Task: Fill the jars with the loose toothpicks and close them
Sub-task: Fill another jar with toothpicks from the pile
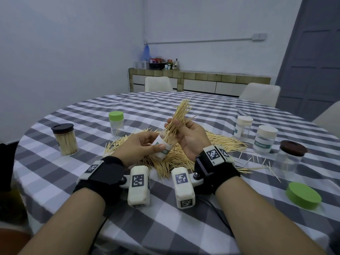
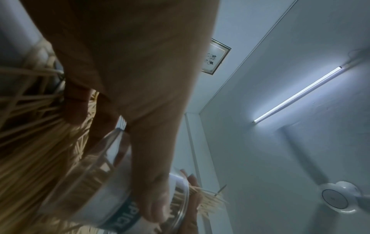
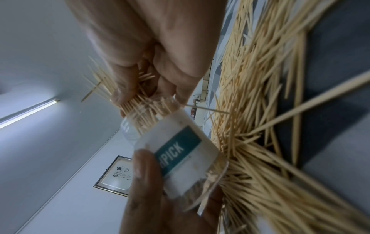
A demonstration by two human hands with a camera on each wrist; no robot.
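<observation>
Table (image 1: 128, 208): round, covered in grey-and-white check.
Centre: loose toothpick heap (image 1: 217, 142).
Left: black-lidded jar (image 1: 64, 139), green-lidded jar (image 1: 116, 123).
Right: three closed jars, green lid (image 1: 303, 195) lying flat.

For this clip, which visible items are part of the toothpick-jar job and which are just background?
Job:
labelled jar in left hand
toothpick bundle in right hand
loose toothpick pile
green lid
other jars, e.g. full jar

Background:
chairs
sideboard
door
</observation>
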